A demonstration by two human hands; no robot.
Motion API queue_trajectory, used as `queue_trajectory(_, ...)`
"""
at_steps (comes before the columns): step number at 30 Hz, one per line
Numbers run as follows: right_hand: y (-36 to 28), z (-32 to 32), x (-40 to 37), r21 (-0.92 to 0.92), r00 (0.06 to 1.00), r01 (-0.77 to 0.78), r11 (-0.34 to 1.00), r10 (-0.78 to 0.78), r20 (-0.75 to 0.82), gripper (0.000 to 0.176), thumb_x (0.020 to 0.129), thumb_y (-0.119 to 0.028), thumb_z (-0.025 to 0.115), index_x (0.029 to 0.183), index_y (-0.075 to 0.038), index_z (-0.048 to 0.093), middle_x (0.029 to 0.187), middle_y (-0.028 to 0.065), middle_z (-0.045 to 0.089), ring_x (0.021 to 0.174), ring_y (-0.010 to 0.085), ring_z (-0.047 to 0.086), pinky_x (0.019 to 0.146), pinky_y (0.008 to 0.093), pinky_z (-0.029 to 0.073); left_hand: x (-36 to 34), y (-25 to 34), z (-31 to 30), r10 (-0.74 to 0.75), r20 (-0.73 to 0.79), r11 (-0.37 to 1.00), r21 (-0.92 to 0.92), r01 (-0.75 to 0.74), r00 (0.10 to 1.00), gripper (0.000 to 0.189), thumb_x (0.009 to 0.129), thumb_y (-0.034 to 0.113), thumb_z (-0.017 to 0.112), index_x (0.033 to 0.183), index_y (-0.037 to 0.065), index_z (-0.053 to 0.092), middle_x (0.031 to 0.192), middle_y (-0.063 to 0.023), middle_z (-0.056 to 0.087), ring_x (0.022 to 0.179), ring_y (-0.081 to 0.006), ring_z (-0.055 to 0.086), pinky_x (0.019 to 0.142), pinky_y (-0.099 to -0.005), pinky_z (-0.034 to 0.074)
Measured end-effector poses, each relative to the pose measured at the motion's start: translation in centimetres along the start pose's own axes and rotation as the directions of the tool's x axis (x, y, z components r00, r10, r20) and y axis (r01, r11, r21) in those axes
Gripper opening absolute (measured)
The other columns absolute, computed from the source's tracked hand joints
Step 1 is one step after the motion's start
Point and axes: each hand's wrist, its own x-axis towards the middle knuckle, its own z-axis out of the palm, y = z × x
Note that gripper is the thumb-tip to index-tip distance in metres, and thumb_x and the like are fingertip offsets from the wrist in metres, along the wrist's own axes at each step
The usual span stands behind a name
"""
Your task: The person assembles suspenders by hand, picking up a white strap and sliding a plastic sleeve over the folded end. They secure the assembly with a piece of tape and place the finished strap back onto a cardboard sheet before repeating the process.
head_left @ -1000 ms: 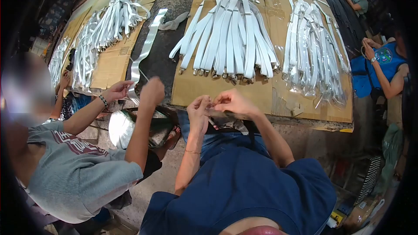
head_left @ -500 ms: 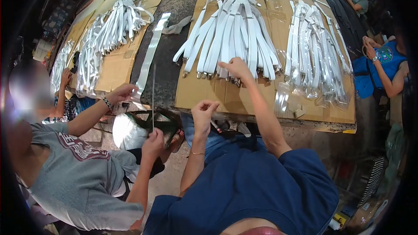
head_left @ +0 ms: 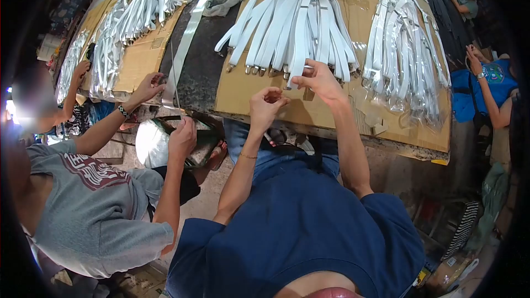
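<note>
A large bundle of white elastic suspenders (head_left: 298,19) with metal clips at their ends lies fanned out on cardboard in front of me. My right hand (head_left: 323,84) is at the bundle's near edge, thumb and fingers closed around the lower end of one white strap (head_left: 298,66). To its left, my left hand (head_left: 267,109) is raised just off the table edge, fingers curled and thumb against forefinger. Whatever it may pinch is too small to make out.
Plastic-wrapped suspenders (head_left: 400,55) lie to the right, and more white bundles (head_left: 141,8) to the left. A co-worker in a grey shirt (head_left: 94,204) handles a clear plastic strip (head_left: 187,38) at my left. Another person in blue (head_left: 491,77) is at the right. Cardboard (head_left: 342,116) covers the table.
My right hand has lowered from above the straps to the near end of one and closed on it. My left hand has risen slightly toward the table edge. The view has tilted downward.
</note>
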Motion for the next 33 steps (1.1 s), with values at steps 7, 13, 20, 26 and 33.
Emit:
queue_trajectory(7,0.4,0.2,0.6,-0.020,0.997,-0.069,0.997,0.069,0.045,0.035,0.076,-0.001,0.071,0.108,0.004,0.058,0.085,0.0074,0.066,0.073,0.0116,0.061,0.064,0.0255,0.049,-0.5,0.2,-0.1,-0.008,-0.012,0.999,0.031,0.008,1.000,0.020,0.070,0.000,0.074,0.088,-0.002,0.064,0.077,-0.0063,0.067,0.070,-0.0101,0.063,0.066,-0.0225,0.051)
queue_trajectory(13,0.9,0.2,1.2,-0.160,0.994,-0.088,0.983,0.098,0.053,0.034,0.076,-0.002,0.071,0.107,0.004,0.058,0.086,0.0061,0.066,0.075,0.0111,0.061,0.066,0.0248,0.048,-0.7,1.3,-0.1,-0.012,0.020,0.988,0.152,0.009,1.000,0.023,0.073,0.000,0.073,0.092,-0.005,0.063,0.081,-0.0094,0.068,0.075,-0.0127,0.065,0.069,-0.0236,0.052)
queue_trajectory(20,2.6,-0.2,2.0,-0.283,0.996,-0.078,0.956,0.085,0.012,0.031,0.074,-0.002,0.073,0.102,0.005,0.059,0.085,0.0065,0.066,0.074,0.0112,0.060,0.066,0.0247,0.048,-0.3,1.7,0.1,-0.071,0.049,0.994,0.087,0.067,0.996,0.029,0.074,0.003,0.074,0.099,-0.004,0.062,0.085,-0.0092,0.068,0.076,-0.0115,0.064,0.068,-0.0220,0.050)
queue_trajectory(26,2.4,0.0,1.7,-0.244,0.968,-0.165,0.956,0.204,0.144,0.023,0.079,-0.010,0.070,0.097,0.000,0.061,0.079,0.0050,0.064,0.068,0.0097,0.057,0.058,0.0229,0.043,0.3,1.1,0.1,-0.142,0.082,0.984,-0.093,0.149,0.987,0.044,0.076,0.003,0.071,0.115,-0.006,0.052,0.087,-0.0122,0.068,0.080,-0.0130,0.064,0.069,-0.0224,0.050)
queue_trajectory(33,3.4,0.4,3.6,0.110,0.985,-0.157,0.981,0.164,-0.053,0.015,0.087,-0.017,0.062,0.089,-0.003,0.060,0.076,0.0013,0.058,0.061,0.0051,0.047,0.049,0.0211,0.034,0.5,1.4,0.1,-0.172,0.118,0.976,-0.114,0.186,0.978,0.045,0.080,0.002,0.068,0.118,-0.007,0.047,0.090,-0.0148,0.067,0.079,-0.0153,0.065,0.069,-0.0244,0.050)
